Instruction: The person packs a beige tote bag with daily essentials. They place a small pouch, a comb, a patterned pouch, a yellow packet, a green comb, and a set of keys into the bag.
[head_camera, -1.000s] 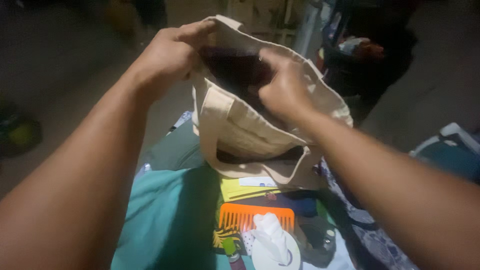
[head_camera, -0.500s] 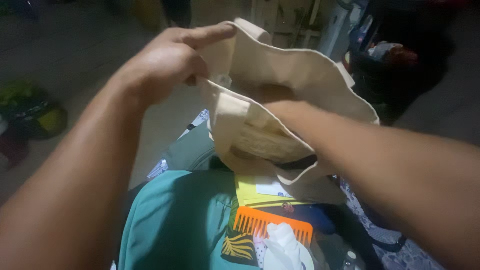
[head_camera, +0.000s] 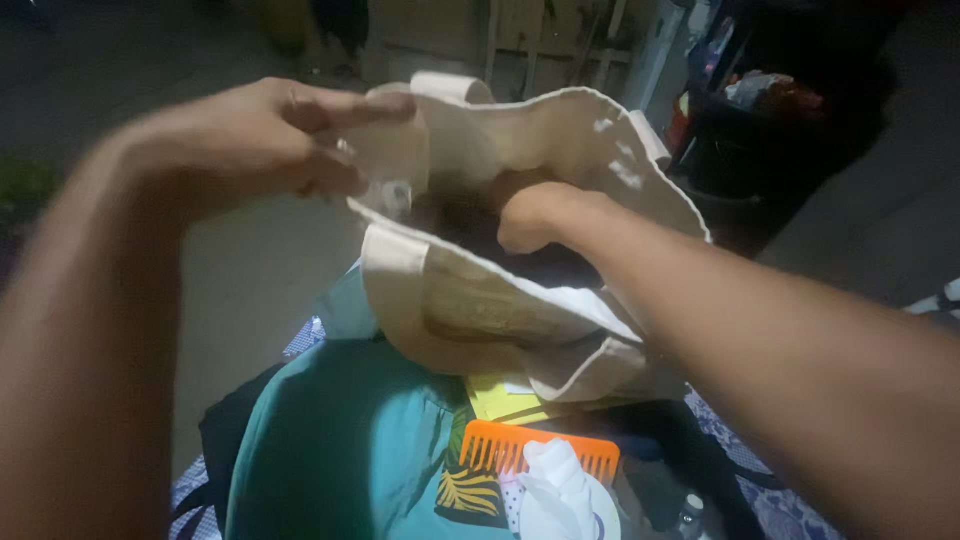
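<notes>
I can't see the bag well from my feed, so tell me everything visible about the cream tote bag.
The tote bag looks like cream canvas, with a stitched rim and a broad strap looped at the top. It is held up, its mouth open toward the camera, with dark contents inside. The left hand pinches its near rim and strap; the right hand reaches into it, fingers hidden. Its bottom rests on clutter above an orange comb and a yellow item.

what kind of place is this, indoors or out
Hard to say for sure, but it looks like a dim spot at home, perhaps a yard or porch: a bare concrete floor, a wooden frame at the back, and belongings such as an orange comb and teal cloth piled below the cream tote bag.
</notes>
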